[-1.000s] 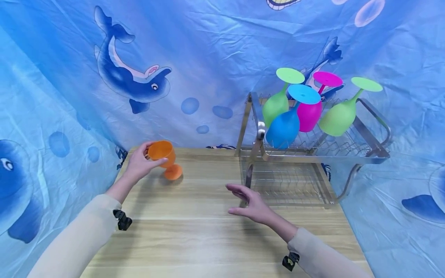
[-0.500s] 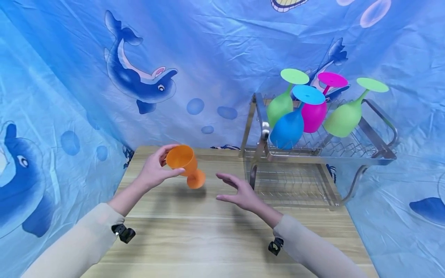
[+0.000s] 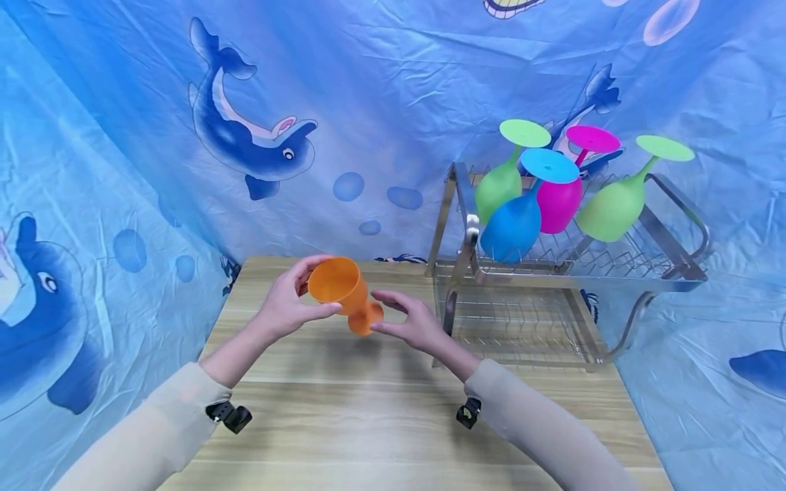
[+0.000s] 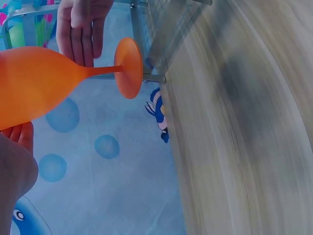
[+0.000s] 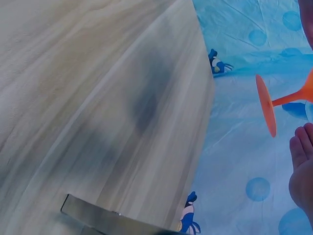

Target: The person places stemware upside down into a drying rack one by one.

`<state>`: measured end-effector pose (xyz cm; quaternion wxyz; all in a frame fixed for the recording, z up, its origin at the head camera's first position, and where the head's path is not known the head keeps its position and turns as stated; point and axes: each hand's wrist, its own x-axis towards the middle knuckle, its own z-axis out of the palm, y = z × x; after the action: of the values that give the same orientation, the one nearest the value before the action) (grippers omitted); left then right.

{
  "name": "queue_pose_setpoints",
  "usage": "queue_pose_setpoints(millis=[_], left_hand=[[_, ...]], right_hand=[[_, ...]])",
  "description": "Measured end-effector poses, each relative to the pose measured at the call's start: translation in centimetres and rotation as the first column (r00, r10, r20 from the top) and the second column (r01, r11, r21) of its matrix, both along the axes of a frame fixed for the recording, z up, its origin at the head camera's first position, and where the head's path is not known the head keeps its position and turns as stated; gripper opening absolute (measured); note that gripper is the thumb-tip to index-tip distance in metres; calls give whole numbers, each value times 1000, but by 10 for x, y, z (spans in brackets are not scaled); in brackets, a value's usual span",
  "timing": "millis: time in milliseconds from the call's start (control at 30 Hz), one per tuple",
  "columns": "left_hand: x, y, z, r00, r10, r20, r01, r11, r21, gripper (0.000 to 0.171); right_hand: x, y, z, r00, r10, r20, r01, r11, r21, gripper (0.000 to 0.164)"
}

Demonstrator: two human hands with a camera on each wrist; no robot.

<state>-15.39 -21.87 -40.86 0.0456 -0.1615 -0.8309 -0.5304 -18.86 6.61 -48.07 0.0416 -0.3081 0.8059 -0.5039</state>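
My left hand [image 3: 288, 303] grips the bowl of an orange plastic goblet [image 3: 344, 286] from its left side, mouth tipped toward me. The goblet is held above the table, its stem and foot slanting away to the right. My right hand [image 3: 414, 320] is close by the foot, thumb and fingers spread on either side of it. In the left wrist view, the right hand [image 4: 85, 34] has extended fingers beside the goblet's stem [image 4: 102, 71]. The right wrist view shows the foot [image 5: 266, 105] and the right fingers [image 5: 299, 147] apart from it.
A two-tier metal dish rack [image 3: 467, 273] stands at the right. Upside down on its upper tier are a blue goblet [image 3: 510, 228], a pink goblet [image 3: 560, 204] and two green goblets [image 3: 614, 208]. A blue dolphin-print curtain [image 3: 381, 102] encloses the wooden table [image 3: 362, 423].
My left hand has carried the goblet rightward from the table's far left. My right hand has moved left from near the rack to the goblet's foot.
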Motion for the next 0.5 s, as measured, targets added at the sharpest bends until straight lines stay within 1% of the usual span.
queue_pose_setpoints(millis=[167,300,500], left_hand=[[1,3,-1,1000,-4,-15,4,1000,21,81],[2,6,-2,1000,-6,-25,7,998,59,81],[5,11,-3,1000,11,-28,-8,994,106,80]], right_hand=[[-5,-8,-1,1000,-5,-15,4,1000,-16,58],[-7,-12,-1,1000,-19,-8,19,999,-35,52],[-8,-17,0,999,-48,-18,47,998,-48,43]])
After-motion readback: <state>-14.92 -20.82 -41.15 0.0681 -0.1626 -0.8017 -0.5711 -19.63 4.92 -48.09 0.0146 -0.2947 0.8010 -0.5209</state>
